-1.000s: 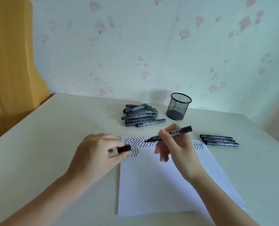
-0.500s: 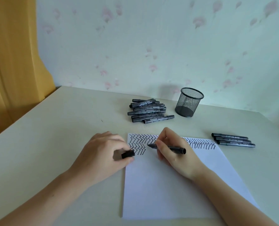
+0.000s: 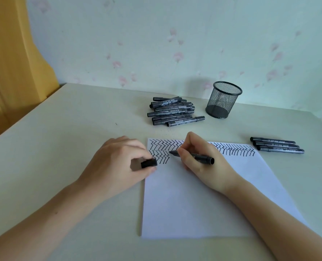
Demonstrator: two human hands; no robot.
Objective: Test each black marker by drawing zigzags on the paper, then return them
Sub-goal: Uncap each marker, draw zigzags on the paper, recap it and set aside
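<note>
A white sheet of paper (image 3: 194,200) lies on the table, with rows of black zigzags (image 3: 162,147) along its top edge. My right hand (image 3: 203,161) grips an uncapped black marker (image 3: 199,158), its tip on the paper just right of the second row of zigzags. My left hand (image 3: 117,166) rests at the paper's left edge and pinches the marker's black cap (image 3: 149,163). A pile of several black markers (image 3: 172,112) lies behind the paper. Three more markers (image 3: 276,146) lie to the right of the paper.
An empty black mesh pen cup (image 3: 223,99) stands at the back near the wall, right of the marker pile. The pale table (image 3: 62,138) meets a yellow panel (image 3: 11,63) on the left.
My right hand lowered the marker from a raised tilt to the paper, and its tip now touches beside the second zigzag row. My left hand with the cap stayed put.
</note>
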